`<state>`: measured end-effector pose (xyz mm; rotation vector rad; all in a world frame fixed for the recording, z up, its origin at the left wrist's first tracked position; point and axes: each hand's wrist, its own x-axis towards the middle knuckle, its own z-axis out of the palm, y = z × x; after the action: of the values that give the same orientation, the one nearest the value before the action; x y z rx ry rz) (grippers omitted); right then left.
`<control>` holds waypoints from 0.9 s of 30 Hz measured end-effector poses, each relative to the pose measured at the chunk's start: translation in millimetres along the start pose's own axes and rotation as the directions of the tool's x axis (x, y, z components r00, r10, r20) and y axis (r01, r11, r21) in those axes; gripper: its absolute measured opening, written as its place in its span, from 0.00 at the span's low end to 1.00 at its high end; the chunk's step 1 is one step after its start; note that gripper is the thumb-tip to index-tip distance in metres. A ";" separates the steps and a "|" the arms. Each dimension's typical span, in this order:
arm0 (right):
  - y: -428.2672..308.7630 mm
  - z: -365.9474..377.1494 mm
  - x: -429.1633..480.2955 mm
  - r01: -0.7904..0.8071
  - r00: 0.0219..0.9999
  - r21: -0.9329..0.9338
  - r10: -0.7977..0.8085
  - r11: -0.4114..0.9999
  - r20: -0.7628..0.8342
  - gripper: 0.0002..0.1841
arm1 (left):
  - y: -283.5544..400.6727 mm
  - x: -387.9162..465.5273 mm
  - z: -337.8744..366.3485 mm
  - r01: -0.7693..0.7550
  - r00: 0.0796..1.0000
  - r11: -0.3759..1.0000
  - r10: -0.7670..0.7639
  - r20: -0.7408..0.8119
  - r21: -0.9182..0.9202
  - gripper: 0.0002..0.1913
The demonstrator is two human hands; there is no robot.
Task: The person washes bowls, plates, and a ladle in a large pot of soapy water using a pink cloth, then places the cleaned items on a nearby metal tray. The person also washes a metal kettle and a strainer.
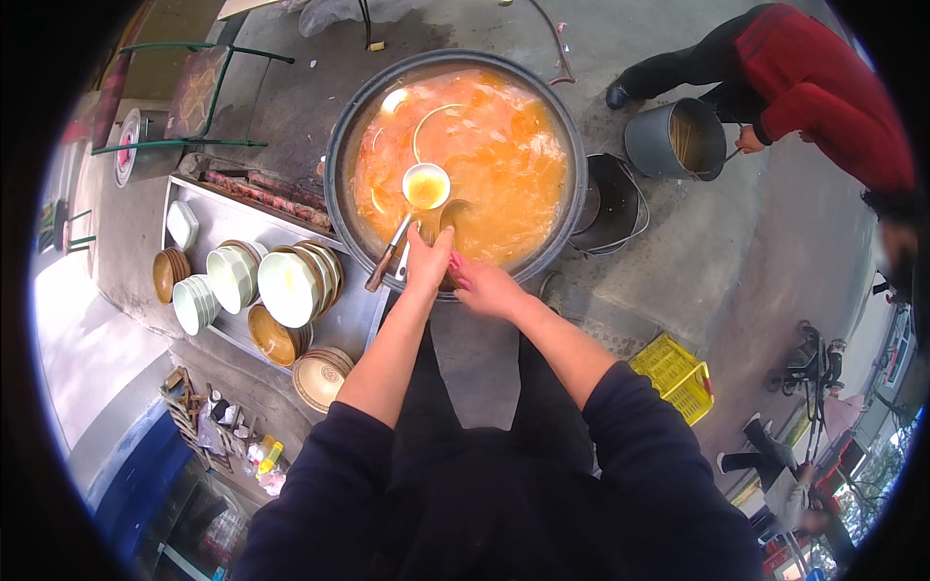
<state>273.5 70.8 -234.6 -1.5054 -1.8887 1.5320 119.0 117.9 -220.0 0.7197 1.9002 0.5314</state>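
Observation:
A large round basin [336, 138] full of murky orange liquid stands before me. Over its near side, my left hand [429, 258] pinches the edge of a brown bowl-like vessel [455, 212], partly sunk in the liquid. Close beside it on the right, my right hand [485, 285] clasps a small pink item [456, 263], mostly hidden by the fingers. Left of the vessel rests a ladle [426, 187] with some liquid in its cup, its wooden handle slanting over the basin's near rim. Pale curved rims of sunken dishes [436, 112] show through the surface.
Stacked pale and brown bowls [290, 287] stand on a metal table [232, 200] at left. Right of the basin sits a black bucket [610, 207]. Beyond it, a bending person in red [821, 94] grips a grey bucket [657, 145]. A yellow crate [672, 374] lies at lower right.

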 end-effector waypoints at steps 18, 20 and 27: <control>-8.7 -9.9 0.4 0.184 0.962 -0.277 -0.116 0.943 0.245 0.19 | -22.4 4.5 -11.6 -0.029 0.991 0.999 0.025 -0.130 -0.028 0.42; 8.5 -3.8 0.8 0.046 0.964 -0.486 0.089 0.873 0.250 0.17 | -5.2 -14.2 -16.1 -0.225 0.950 0.928 0.277 -0.145 0.296 0.40; -9.2 8.6 -37.1 -0.045 0.999 -0.203 0.046 0.978 0.002 0.13 | 46.1 -102.7 -105.0 -0.711 0.516 0.494 0.850 -0.106 0.500 0.42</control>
<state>277.7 36.3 -216.6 -1.6397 -2.0826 1.3995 68.5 75.9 -80.8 1.9693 1.9157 0.8977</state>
